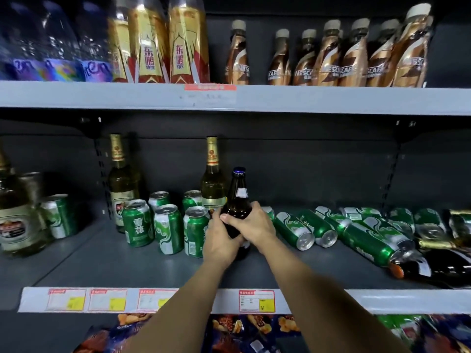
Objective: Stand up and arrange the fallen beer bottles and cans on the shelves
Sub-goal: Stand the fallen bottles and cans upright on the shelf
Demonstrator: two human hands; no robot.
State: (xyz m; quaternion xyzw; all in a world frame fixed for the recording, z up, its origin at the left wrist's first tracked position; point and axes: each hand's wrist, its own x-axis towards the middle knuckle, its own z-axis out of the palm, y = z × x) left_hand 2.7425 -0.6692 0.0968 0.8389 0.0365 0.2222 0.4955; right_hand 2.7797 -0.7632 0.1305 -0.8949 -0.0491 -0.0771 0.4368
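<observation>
Hands meet around one dark brown bottle [238, 200] standing upright on the middle shelf [127, 266]: the left hand [221, 239] wraps its lower body, the right hand [251, 225] clasps it from the other side, probably to steady it as it settles beside the upright green cans [168, 228] and a tall clear bottle [212, 179] just behind. To the right, several fallen green cans [318, 228] and a dark toppled bottle [433, 268] lie on their sides, not yet stood up.
</observation>
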